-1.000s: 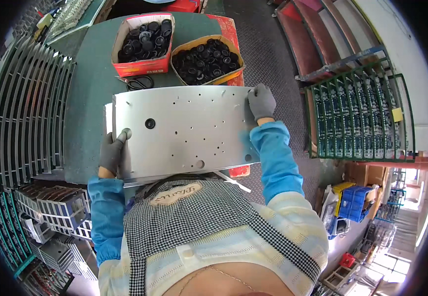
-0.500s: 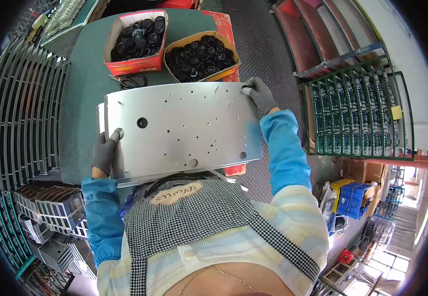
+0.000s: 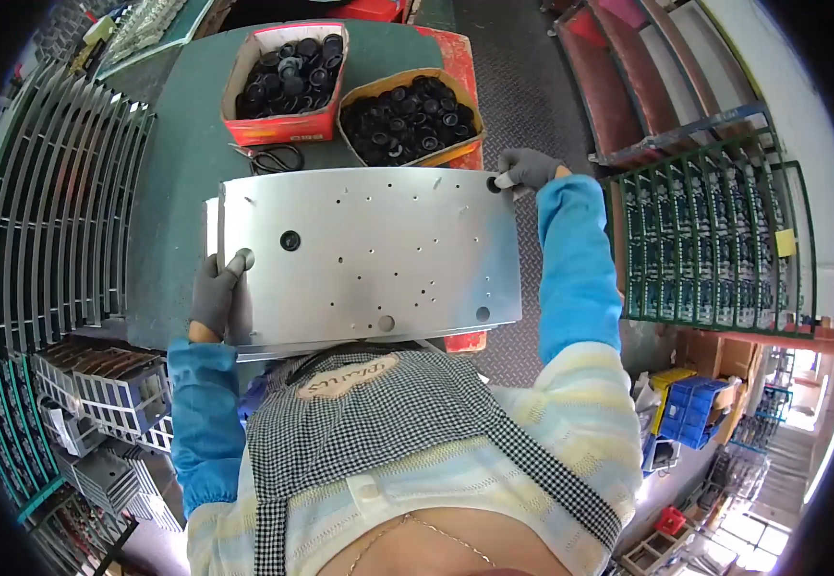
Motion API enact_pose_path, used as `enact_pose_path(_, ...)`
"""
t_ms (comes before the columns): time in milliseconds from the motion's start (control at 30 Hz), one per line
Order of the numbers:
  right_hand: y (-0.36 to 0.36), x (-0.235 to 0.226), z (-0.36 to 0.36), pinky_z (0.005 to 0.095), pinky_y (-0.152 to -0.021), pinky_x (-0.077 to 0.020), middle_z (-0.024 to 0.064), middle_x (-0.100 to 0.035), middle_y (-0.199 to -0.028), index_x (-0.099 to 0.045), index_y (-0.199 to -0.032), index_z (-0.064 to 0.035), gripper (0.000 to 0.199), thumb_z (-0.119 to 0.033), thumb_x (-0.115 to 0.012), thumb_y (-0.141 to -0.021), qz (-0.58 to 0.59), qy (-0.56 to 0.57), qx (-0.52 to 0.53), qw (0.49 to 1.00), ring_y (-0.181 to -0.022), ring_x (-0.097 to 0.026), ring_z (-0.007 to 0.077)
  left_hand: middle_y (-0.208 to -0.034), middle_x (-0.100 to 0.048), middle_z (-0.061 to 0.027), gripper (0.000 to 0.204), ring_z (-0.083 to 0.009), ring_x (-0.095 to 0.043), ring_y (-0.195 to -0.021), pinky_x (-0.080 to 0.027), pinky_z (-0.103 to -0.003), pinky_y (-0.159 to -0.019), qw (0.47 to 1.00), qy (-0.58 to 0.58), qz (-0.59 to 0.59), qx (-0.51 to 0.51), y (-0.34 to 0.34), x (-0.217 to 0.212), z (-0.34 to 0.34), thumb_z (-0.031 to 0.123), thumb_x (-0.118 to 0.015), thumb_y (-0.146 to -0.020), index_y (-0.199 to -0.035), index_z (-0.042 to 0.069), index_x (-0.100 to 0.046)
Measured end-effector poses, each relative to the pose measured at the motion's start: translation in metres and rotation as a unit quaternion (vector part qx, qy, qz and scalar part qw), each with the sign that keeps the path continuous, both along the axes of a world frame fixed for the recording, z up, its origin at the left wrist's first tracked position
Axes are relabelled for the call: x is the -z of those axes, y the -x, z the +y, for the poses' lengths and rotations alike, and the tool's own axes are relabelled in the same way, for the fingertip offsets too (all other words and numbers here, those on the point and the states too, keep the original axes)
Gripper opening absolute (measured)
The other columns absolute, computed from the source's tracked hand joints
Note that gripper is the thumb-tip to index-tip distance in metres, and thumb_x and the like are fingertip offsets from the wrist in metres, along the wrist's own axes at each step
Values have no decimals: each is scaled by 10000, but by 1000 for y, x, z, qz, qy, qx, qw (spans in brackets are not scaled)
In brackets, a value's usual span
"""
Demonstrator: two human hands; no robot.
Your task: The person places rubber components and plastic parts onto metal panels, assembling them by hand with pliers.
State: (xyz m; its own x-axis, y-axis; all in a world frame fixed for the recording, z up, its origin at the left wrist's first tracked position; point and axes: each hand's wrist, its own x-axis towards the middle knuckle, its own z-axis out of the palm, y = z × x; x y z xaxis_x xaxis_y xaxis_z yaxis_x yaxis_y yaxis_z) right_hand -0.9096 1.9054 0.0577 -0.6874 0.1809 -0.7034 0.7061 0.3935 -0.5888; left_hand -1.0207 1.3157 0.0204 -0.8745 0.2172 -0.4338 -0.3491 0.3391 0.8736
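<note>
A flat silver sheet-metal panel (image 3: 369, 230) with several small holes lies across the table's near side, at my waist. My left hand (image 3: 216, 296), in a grey glove, grips its left edge with the thumb on top. At the panel's far right corner, my gloved right hand (image 3: 529, 170) is closed with its thumb against a black rubber grommet (image 3: 494, 184); its other fingers are partly hidden. Another round black grommet (image 3: 290, 240) sits on the panel's left half. Two larger round holes show along the near edge. Beneath this panel, the edge of another sheet sticks out.
A red box (image 3: 287, 132) and a yellow-edged carton (image 3: 470, 136), both full of black grommets, stand beyond the panel on the green table (image 3: 172, 182). Scissors (image 3: 275, 159) lie before the red box. Metal racks (image 3: 47, 221) flank the left; a rack of green circuit boards (image 3: 714, 235) is right.
My right hand has drawn slightly outward at the far right corner, and the black grommet there shows more plainly. My left hand keeps its grip. The whole view has shifted a little.
</note>
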Motion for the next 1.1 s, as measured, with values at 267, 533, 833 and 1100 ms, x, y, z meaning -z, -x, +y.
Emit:
enact_pose_path(267,33,-18,-99,368,-885,-549,130,-686,-1128,-682,-1140,-57,331,-223,-735,-859,289,-278,-189,896,-1005,-675,250,-1029,-695,-82,491,-140,-632,-903,-507,-279,-792,999,20,-35,15,-2,-20,4,344,-731,-910,-1190,-47,-633)
enact_pose_path(533,44,19,-360,460,-801,-524,118,-663,-1050,-695,-1069,-142,212,-182,-616,-876,424,-261,-262,827,-934,-655,346,-1047,-693,-64,372,-142,-629,-923,-504,-283,-811,997,53,-28,41,-1,1,-5,289,-663,-954,-1167,-17,-654)
enact_pose_path(833,-96,11,-306,427,-682,-525,97,-655,-856,-665,-932,-107,122,-201,-664,-854,377,-258,-197,868,-795,-662,311,-996,-658,-8,287,-112,-556,-928,-458,-276,-833,999,31,-29,22,3,8,-12,318,-589,-1002,-1081,62,-692)
enact_pose_path(1100,-137,27,-344,422,-606,-524,78,-635,-843,-634,-897,-85,170,-191,-700,-781,383,-354,-80,850,-735,-653,278,-955,-646,24,258,-94,-535,-868,-430,-251,-802,1000,3,-23,6,4,14,-12,300,-605,-998,-1057,71,-710)
